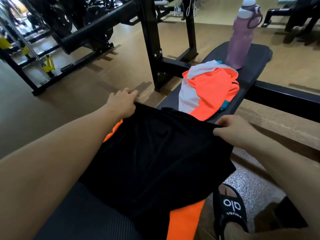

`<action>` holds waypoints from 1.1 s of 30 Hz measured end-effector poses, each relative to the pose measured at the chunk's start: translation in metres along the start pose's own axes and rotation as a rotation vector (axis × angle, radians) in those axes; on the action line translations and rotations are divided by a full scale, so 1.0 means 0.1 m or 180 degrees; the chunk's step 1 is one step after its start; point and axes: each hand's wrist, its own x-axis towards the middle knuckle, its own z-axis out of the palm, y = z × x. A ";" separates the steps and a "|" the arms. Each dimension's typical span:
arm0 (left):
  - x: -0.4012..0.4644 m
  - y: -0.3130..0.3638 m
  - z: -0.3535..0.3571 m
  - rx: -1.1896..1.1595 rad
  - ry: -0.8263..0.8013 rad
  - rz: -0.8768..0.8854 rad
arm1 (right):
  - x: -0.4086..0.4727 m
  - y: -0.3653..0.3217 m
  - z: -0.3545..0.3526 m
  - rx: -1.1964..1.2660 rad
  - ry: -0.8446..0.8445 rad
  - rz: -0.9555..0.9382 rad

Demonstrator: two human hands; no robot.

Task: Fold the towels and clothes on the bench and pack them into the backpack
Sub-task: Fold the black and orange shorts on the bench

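Setting: gym floor in tan wood tone, with black steel machine frames (152,49) standing behind and to the left of where I look down.
Bench: a long black padded bench (249,70) runs from the bottom of my view up toward the upper right.
Black garment: a black piece of clothing (155,161) is stretched out flat over the near part of the bench, with its far edge pulled taut between both hands.
Left hand: my left hand (122,104) grips the far left corner of the black garment, fingers curled over the edge and knuckles up.
Right hand: my right hand (232,130) pinches the far right corner of the same garment, thumb and fingers bunched on the cloth.
Orange cloth: bright orange fabric (185,220) lies under the black garment and shows at its left edge and near bottom edge.
Orange and white top: a loosely crumpled orange and white top (211,90), with small teal patches, lies on the bench just beyond the black garment.
Bottle: a purple water bottle (240,37) with a white cap stands upright on the far end of the bench, just beyond the crumpled top.
Foot: a foot in a black slide sandal (230,208) with white lettering rests on the speckled floor mat to the right of the bench.
Backpack: I cannot see it from here.
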 end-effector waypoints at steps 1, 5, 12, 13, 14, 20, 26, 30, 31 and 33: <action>-0.01 0.04 0.05 -0.0410 -0.0082 -0.0210 | 0.02 -0.01 0.04 -0.0176 -0.0167 0.0008; -0.36 0.11 0.23 -0.1202 -0.0114 -0.0497 | -0.02 -0.04 0.05 -0.0474 -0.1162 0.0190; -2.06 0.61 0.61 -0.1785 0.0760 -0.0301 | -0.11 0.22 -0.01 -0.0093 -0.1661 0.0262; -2.30 0.75 0.62 -0.1788 0.0728 -0.0283 | -0.13 0.25 -0.02 0.0052 -0.1669 0.0224; -2.51 0.89 0.63 -0.1799 0.0591 -0.0319 | -0.18 0.25 -0.03 0.0191 -0.1621 0.0195; -3.13 1.23 0.65 -0.1990 0.0160 -0.0653 | -0.41 0.23 -0.08 0.0974 -0.1393 0.0368; -3.37 1.28 0.61 -0.1969 0.0300 -0.0717 | -0.69 0.19 -0.10 0.0735 -0.2384 0.0406; -3.47 1.36 0.64 -0.2659 0.0456 -0.1049 | -0.68 0.17 -0.12 0.1358 -0.1573 0.0394; -3.49 1.37 0.63 -0.2744 0.0501 -0.1124 | -0.69 0.14 -0.11 0.1609 -0.1413 0.0383; -3.53 1.41 0.60 -0.2874 0.0604 -0.1249 | -0.70 0.09 -0.11 0.1980 -0.1181 0.0341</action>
